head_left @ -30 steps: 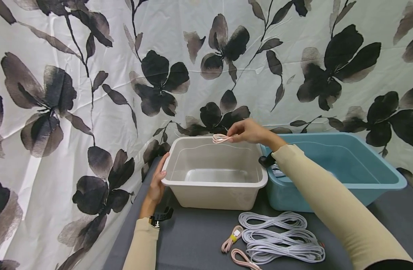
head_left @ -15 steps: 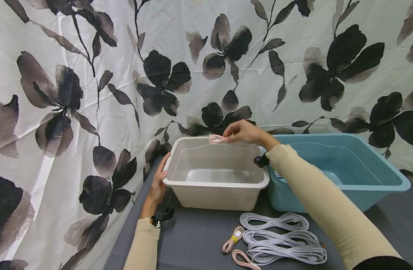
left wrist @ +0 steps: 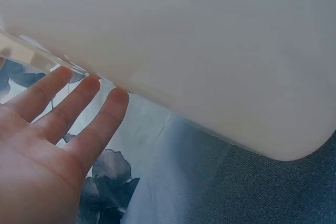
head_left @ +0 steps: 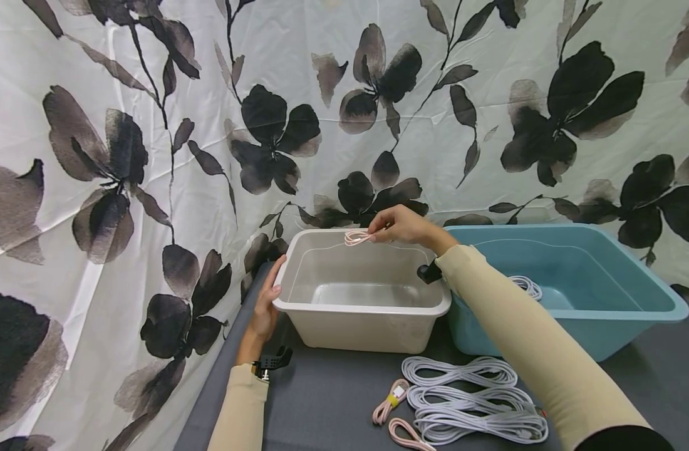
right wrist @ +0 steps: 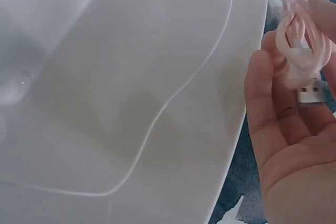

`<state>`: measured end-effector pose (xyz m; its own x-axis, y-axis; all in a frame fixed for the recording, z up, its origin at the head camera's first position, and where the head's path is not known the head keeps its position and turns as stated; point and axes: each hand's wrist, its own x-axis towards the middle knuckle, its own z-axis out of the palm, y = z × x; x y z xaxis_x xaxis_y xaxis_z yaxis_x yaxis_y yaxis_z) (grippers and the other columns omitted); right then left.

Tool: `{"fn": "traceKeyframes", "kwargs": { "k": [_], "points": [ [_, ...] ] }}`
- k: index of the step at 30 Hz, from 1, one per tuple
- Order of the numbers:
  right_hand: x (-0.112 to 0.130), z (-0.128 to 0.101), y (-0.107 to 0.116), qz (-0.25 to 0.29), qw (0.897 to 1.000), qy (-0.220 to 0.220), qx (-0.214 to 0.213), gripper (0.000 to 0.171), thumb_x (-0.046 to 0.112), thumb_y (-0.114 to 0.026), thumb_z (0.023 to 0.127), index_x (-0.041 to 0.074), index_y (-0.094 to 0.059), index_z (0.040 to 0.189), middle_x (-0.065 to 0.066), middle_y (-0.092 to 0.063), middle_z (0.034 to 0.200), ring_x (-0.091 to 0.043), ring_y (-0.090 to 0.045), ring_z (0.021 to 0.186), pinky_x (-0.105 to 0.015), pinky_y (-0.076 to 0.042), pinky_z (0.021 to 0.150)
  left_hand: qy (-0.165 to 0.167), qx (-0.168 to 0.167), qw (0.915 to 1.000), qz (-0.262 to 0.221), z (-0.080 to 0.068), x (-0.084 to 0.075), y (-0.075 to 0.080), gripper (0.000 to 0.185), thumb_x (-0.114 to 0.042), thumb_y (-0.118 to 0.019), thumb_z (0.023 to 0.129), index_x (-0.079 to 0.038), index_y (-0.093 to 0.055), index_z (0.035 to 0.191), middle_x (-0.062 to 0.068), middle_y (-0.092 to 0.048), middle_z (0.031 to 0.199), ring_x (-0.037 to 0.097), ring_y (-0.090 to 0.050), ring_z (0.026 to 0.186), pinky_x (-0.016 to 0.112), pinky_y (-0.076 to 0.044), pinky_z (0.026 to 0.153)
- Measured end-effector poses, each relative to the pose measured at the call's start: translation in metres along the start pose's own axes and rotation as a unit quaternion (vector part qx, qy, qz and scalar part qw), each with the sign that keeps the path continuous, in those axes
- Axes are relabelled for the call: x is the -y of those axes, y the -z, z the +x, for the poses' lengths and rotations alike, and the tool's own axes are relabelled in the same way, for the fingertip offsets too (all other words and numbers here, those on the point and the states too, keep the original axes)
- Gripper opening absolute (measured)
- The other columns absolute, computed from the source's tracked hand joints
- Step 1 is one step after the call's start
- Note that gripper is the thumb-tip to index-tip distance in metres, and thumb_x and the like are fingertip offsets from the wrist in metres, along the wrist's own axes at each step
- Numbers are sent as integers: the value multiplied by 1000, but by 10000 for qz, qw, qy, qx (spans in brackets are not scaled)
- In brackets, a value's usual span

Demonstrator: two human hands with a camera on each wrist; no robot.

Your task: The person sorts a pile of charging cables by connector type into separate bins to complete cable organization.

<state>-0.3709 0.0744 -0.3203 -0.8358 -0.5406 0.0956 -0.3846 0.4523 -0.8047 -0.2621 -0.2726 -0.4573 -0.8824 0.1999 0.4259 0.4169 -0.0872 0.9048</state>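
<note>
The right hand (head_left: 403,225) with its coiled pink cable (head_left: 356,237) has drifted slightly leftward along the far rim of the beige tub (head_left: 361,308). With the forearm shifted, a white cable (head_left: 526,285) inside the blue tub (head_left: 632,313) now shows.

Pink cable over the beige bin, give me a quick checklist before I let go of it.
1. Right hand pinches the pink cable: ok.
2. Cable coiled in a bundle, not trailing: ok.
3. Cable above the beige bin opening, near its far rim: ok.
4. Left hand steadies the bin's left side: ok.
5. Bin bottom free of other items: ok, as far as visible.
6. Cable's tie fastened: cannot tell.
</note>
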Motion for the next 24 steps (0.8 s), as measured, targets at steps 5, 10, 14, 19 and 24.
{"fn": "traceKeyframes", "kwargs": {
  "k": [5,10,14,19,24],
  "points": [
    [-4,2,-1,-203,9998,-4,-50,23,10,-77,89,-2,-74,109,-4,-75,93,-11,-62,81,-25,-51,75,-10,-12,10000,-11,0,-2,-1,73,-25,-33,93,-19,-20,165,10,-22,169,29,-34,142,41,-37,109],
    [-4,-1,1,-320,9994,-27,-101,25,12,-75,91,-1,-73,112,-9,-77,104,-14,-67,93,-30,-53,85,-1,-16,10000,-5,0,-2,-1,74,-23,-33,93,-17,-19,165,11,-21,169,29,-35,142,40,-37,108],
    [-1,-5,4,-312,9995,-23,-68,23,14,-74,93,1,-73,112,-13,-75,108,-19,-67,95,-36,-54,88,5,-32,10000,-48,1,-2,-2,73,-23,-32,93,-17,-19,165,10,-22,169,29,-35,141,40,-37,108],
    [5,-13,11,-290,9996,-61,44,19,16,-73,93,7,-74,111,-11,-74,108,-20,-67,96,-44,-55,92,19,-54,10000,-45,1,-2,-1,73,-23,-32,93,-16,-19,165,10,-22,169,28,-35,141,40,-37,108],
    [13,-23,18,-339,9993,-7,144,21,19,-73,94,9,-73,113,-10,-73,107,-21,-65,97,-48,-54,94,26,-49,10000,-11,1,-3,-1,73,-23,-32,93,-16,-19,165,10,-21,169,28,-33,142,41,-36,109]
  ]
}}
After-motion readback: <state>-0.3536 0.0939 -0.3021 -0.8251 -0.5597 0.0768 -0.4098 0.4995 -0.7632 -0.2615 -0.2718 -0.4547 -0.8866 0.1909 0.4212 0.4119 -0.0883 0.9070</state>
